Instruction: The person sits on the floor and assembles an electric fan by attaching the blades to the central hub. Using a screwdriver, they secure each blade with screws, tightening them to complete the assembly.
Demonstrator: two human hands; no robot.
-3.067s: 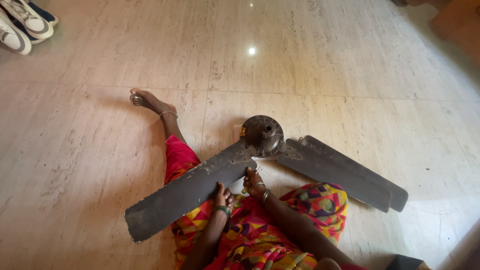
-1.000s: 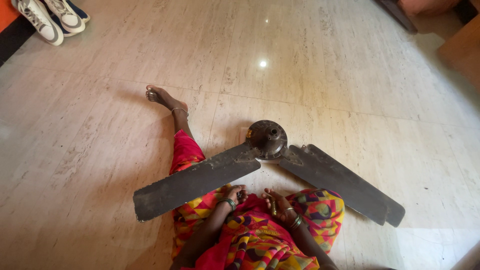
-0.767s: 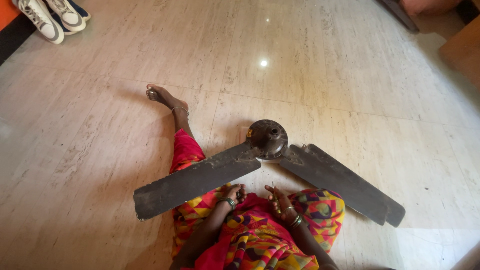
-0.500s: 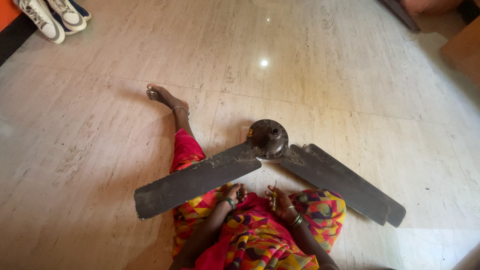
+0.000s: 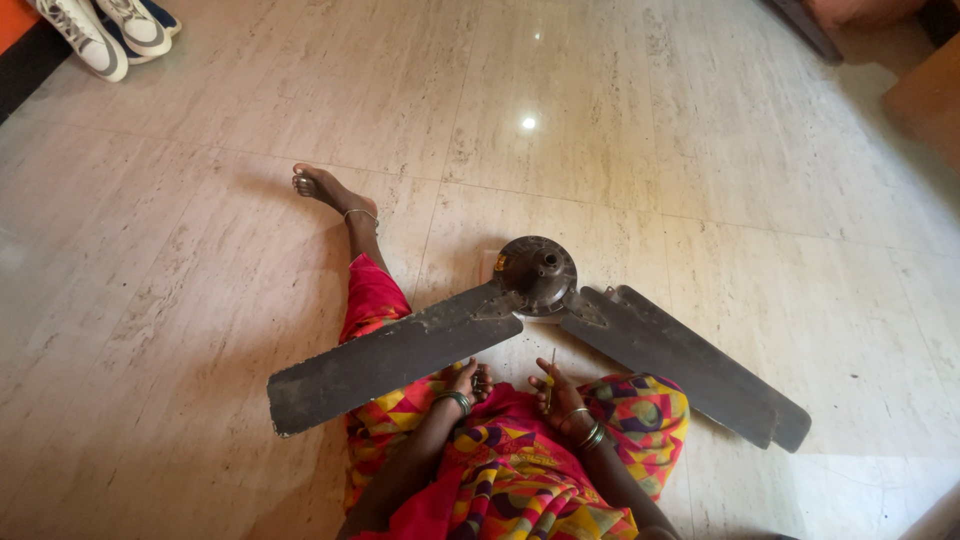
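Note:
A dark, dusty ceiling fan lies on the marble floor in front of me. Its round motor hub [image 5: 537, 277] is in the middle. One long blade [image 5: 390, 360] reaches left across my lap, and two overlapping blades [image 5: 680, 362] reach right. My left hand [image 5: 465, 383] sits at the near edge of the left blade with its fingers curled; I cannot tell if it holds anything. My right hand [image 5: 566, 402] grips a thin screwdriver [image 5: 550, 378] with a yellowish handle, tip pointing up toward the hub.
My left leg, in red cloth, stretches out with the bare foot [image 5: 318, 188] ahead on the left. White sneakers [image 5: 100, 30] stand at the far left corner. Brown wooden furniture [image 5: 925, 95] is at the far right.
Both hands drew back from the blade and hub toward my lap. The right hand then turned the screwdriver upright, tip toward the hub. The fan has not moved.

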